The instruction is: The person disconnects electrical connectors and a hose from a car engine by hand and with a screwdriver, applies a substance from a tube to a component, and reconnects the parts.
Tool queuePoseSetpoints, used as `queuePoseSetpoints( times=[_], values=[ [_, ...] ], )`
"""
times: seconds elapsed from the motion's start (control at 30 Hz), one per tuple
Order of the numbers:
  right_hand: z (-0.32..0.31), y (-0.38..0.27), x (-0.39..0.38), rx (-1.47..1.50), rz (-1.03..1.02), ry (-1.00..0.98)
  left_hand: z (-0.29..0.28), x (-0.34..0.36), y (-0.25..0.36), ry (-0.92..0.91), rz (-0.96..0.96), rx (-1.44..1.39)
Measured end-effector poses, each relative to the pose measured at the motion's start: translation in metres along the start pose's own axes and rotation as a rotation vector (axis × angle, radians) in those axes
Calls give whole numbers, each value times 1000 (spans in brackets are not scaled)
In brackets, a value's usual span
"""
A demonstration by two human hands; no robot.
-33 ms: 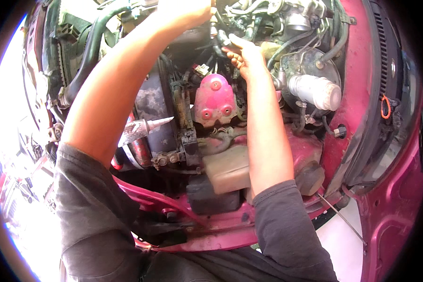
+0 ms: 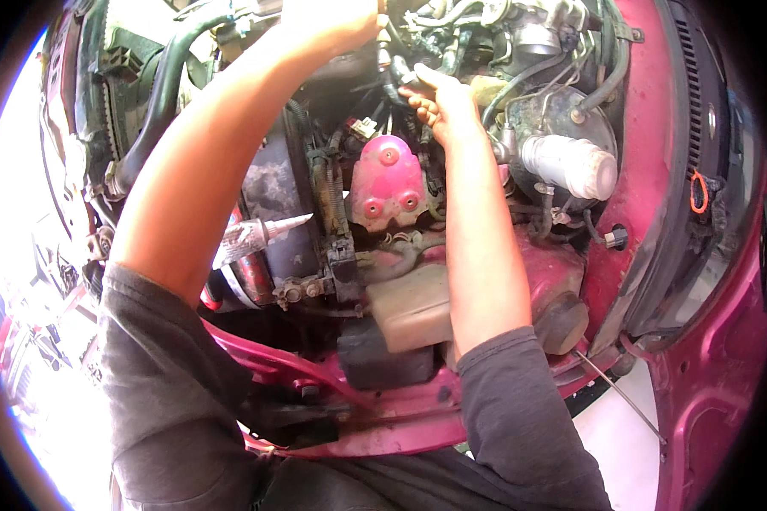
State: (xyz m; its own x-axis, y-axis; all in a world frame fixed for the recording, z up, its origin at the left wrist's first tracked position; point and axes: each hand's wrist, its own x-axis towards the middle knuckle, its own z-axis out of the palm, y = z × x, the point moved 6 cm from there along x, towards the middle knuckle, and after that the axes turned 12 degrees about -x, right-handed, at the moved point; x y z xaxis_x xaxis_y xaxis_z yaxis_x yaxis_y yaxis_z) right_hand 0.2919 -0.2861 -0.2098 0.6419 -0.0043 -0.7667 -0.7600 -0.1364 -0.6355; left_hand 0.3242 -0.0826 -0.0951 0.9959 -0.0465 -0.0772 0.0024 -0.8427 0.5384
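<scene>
Both my arms reach into the engine bay of a dark pink car. My left hand [image 2: 343,19] is at the top edge, bleached by glare, close to the upper end of a thin hose with pale fittings [image 2: 384,53]. Its fingers are mostly cut off or washed out. Lower and to the right, my right hand [image 2: 441,104] has its fingers curled and its thumb stretched along a dark hose [image 2: 392,88], seemingly gripping it near a pale connector. Below the hands stands a pink bracket [image 2: 389,175] with three bolt holes.
A tube with a pointed nozzle [image 2: 264,236] lies by a black battery-like box [image 2: 277,192]. Right of my right forearm are a round brake booster [image 2: 562,119] and a whitish cylinder [image 2: 571,166]. Nearer sits a beige reservoir [image 2: 411,308]. A thin rod [image 2: 622,396] slants at lower right.
</scene>
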Motion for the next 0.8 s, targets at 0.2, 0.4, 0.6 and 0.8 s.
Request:
queuePoseSetpoints(
  times=[0.2,0.4,0.6,0.8],
  values=[
    [10,1,1,27,-27,-12,3,3,4,-36,-31,12],
    [4,4,5,-18,28,-5,1,2,5,-13,-88,7],
    [6,4,1,-88,25,-61,1,1,2,10,-72,21],
    [-9,2,4,-86,50,33,1,1,2,17,-36,57]
  ],
)
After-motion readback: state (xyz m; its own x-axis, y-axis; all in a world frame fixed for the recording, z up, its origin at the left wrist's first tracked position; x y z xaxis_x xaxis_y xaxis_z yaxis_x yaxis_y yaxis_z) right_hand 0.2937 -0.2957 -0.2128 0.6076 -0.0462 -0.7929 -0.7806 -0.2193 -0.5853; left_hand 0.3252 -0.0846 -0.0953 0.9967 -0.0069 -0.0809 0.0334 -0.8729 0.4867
